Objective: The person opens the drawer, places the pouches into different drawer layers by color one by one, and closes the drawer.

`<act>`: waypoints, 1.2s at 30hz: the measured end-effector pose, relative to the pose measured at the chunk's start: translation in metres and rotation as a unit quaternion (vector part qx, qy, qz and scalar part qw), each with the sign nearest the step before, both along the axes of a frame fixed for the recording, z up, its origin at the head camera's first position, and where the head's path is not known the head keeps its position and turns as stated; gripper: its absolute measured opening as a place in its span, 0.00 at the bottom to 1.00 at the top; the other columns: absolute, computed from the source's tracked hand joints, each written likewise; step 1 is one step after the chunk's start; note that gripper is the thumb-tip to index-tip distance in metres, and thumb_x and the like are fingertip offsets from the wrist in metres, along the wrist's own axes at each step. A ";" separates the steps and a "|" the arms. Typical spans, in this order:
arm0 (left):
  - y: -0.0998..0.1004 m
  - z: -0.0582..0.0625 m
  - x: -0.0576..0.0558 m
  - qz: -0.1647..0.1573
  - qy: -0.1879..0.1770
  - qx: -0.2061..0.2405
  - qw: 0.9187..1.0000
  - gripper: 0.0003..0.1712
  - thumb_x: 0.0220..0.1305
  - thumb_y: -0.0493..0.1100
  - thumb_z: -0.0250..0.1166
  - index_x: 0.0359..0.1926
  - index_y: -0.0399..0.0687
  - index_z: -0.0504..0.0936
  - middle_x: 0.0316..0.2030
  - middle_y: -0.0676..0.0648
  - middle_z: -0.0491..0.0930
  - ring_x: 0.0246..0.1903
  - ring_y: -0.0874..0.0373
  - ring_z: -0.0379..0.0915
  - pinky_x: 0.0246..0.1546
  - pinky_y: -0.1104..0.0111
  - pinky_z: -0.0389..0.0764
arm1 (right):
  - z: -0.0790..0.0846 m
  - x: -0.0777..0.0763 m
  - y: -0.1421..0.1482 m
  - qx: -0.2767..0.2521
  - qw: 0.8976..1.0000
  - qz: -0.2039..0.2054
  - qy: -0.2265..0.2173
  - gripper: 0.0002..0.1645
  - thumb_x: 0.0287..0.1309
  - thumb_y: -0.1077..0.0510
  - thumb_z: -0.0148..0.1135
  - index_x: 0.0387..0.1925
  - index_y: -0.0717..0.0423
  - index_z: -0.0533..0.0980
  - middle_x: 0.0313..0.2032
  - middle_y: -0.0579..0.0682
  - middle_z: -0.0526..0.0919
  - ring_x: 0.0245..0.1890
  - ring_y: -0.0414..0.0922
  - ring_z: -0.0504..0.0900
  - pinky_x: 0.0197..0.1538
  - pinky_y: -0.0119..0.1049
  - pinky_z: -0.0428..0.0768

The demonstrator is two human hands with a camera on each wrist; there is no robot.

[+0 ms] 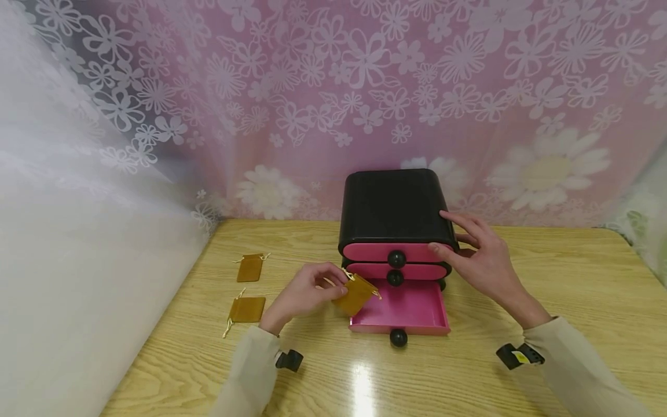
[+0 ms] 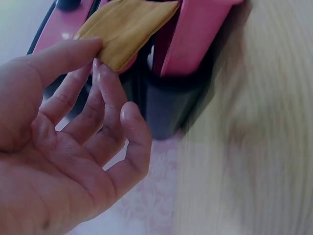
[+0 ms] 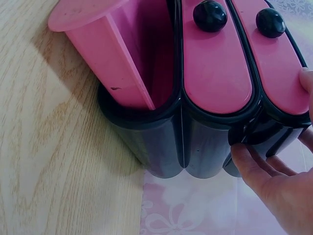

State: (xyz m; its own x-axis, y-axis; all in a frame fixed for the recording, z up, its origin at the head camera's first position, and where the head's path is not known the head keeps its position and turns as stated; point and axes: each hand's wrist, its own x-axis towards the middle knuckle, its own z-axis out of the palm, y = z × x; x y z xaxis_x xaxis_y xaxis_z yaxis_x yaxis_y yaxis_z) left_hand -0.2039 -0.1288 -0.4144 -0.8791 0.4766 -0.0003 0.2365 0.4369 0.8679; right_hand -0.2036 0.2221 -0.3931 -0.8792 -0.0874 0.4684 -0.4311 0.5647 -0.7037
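Observation:
My left hand (image 1: pixel 312 289) pinches a mustard-yellow drawstring pouch (image 1: pixel 356 294) between thumb and fingertips, over the left side of the pulled-out bottom drawer (image 1: pixel 411 307). That drawer is pink, with a round black knob; the part of its floor in sight is bare. It belongs to a black cabinet (image 1: pixel 393 202), whose two upper pink drawers (image 3: pixel 217 63) are pushed in. Near the cabinet's upper right corner rests my right hand (image 1: pixel 484 260), its thumb on the top drawer's front and its other fingers spread along the top edge and side.
Two more mustard drawstring pouches, one farther back (image 1: pixel 250 269) and one nearer (image 1: pixel 248 310), lie on the wooden table (image 1: pixel 177 370) left of the cabinet. A pink flowered curtain (image 1: pixel 323 116) hangs behind, and a whitish sheet (image 1: pixel 94 231) borders the left.

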 end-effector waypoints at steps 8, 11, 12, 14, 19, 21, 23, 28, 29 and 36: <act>0.020 -0.008 0.006 -0.005 -0.001 0.009 1.000 0.07 0.66 0.39 0.69 0.44 0.48 0.86 0.41 0.48 0.87 0.40 0.60 0.80 0.44 0.70 0.81 | -0.001 -0.001 0.000 0.000 1.000 -0.001 -0.002 0.40 0.59 0.57 0.74 0.71 0.42 0.72 0.62 0.57 0.75 0.52 0.65 0.85 0.44 0.12 0.75; 0.025 -0.011 0.008 -0.004 -0.002 0.010 1.000 0.08 0.66 0.39 0.70 0.45 0.48 0.86 0.41 0.48 0.87 0.38 0.60 0.80 0.41 0.71 0.81 | -0.001 0.000 0.000 -0.001 1.000 0.000 -0.003 0.40 0.59 0.57 0.74 0.72 0.42 0.72 0.62 0.58 0.74 0.53 0.65 0.85 0.44 0.12 0.75; 0.027 -0.011 0.009 -0.003 -0.001 0.008 1.000 0.08 0.65 0.39 0.70 0.45 0.48 0.86 0.41 0.48 0.87 0.37 0.60 0.80 0.40 0.71 0.81 | 0.000 0.000 0.000 -0.001 1.000 0.001 -0.004 0.40 0.59 0.57 0.74 0.72 0.42 0.72 0.62 0.58 0.74 0.53 0.65 0.85 0.44 0.12 0.75; 0.030 -0.012 0.010 -0.005 0.000 0.008 1.000 0.08 0.65 0.40 0.70 0.45 0.48 0.86 0.40 0.48 0.86 0.36 0.60 0.80 0.39 0.72 0.81 | 0.000 0.000 0.000 -0.001 1.000 0.001 -0.003 0.39 0.59 0.57 0.74 0.71 0.42 0.72 0.62 0.57 0.74 0.53 0.65 0.85 0.45 0.12 0.75; 0.037 -0.015 0.012 -0.014 0.001 0.002 1.000 0.07 0.65 0.40 0.70 0.45 0.49 0.86 0.38 0.49 0.86 0.36 0.61 0.79 0.40 0.71 0.81 | -0.001 0.000 0.000 0.000 1.000 -0.002 -0.002 0.39 0.59 0.57 0.74 0.71 0.42 0.72 0.62 0.57 0.74 0.52 0.65 0.85 0.45 0.12 0.75; 0.039 -0.016 0.012 -0.015 0.000 -0.004 1.000 0.07 0.65 0.40 0.70 0.45 0.50 0.86 0.38 0.50 0.85 0.35 0.61 0.79 0.39 0.72 0.81 | -0.001 0.000 0.000 0.002 1.000 -0.003 -0.003 0.39 0.59 0.57 0.74 0.71 0.42 0.72 0.62 0.57 0.75 0.52 0.65 0.85 0.45 0.12 0.75; 0.041 -0.018 0.012 -0.017 0.000 -0.011 1.000 0.07 0.65 0.41 0.70 0.45 0.50 0.86 0.37 0.50 0.85 0.34 0.62 0.79 0.38 0.72 0.81 | -0.001 0.000 0.000 0.002 1.000 -0.003 -0.004 0.39 0.59 0.56 0.74 0.71 0.42 0.72 0.62 0.58 0.75 0.53 0.65 0.85 0.45 0.12 0.75; 0.044 -0.020 0.011 -0.019 0.011 -0.029 0.999 0.09 0.65 0.41 0.70 0.46 0.49 0.86 0.38 0.50 0.85 0.34 0.63 0.78 0.37 0.73 0.80 | -0.002 0.000 0.000 0.003 1.000 -0.003 -0.003 0.40 0.59 0.56 0.74 0.72 0.42 0.72 0.61 0.58 0.74 0.53 0.66 0.85 0.44 0.10 0.73; 0.045 -0.020 0.011 -0.018 0.014 -0.033 0.999 0.09 0.65 0.41 0.70 0.46 0.49 0.86 0.38 0.51 0.86 0.34 0.63 0.78 0.37 0.73 0.81 | -0.002 0.000 0.000 0.003 1.000 -0.003 -0.003 0.40 0.59 0.56 0.74 0.72 0.42 0.72 0.61 0.58 0.74 0.53 0.66 0.85 0.44 0.10 0.73; 0.043 -0.015 0.012 0.001 0.020 -0.053 0.998 0.09 0.66 0.45 0.70 0.47 0.53 0.86 0.40 0.53 0.87 0.35 0.63 0.79 0.37 0.73 0.81 | -0.002 0.000 0.001 0.001 1.000 -0.001 -0.007 0.40 0.60 0.56 0.74 0.72 0.41 0.71 0.62 0.58 0.74 0.53 0.66 0.84 0.44 0.11 0.73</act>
State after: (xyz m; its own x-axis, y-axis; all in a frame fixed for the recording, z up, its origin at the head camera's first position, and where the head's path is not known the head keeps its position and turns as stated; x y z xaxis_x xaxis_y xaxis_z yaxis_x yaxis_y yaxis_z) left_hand -0.1919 -0.0858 -0.4297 -0.8807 0.4734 -0.0148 0.2695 0.5266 0.8063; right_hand -0.2034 0.2231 -0.3949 -0.8854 -0.0865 0.4566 -0.4206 0.5671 -0.7082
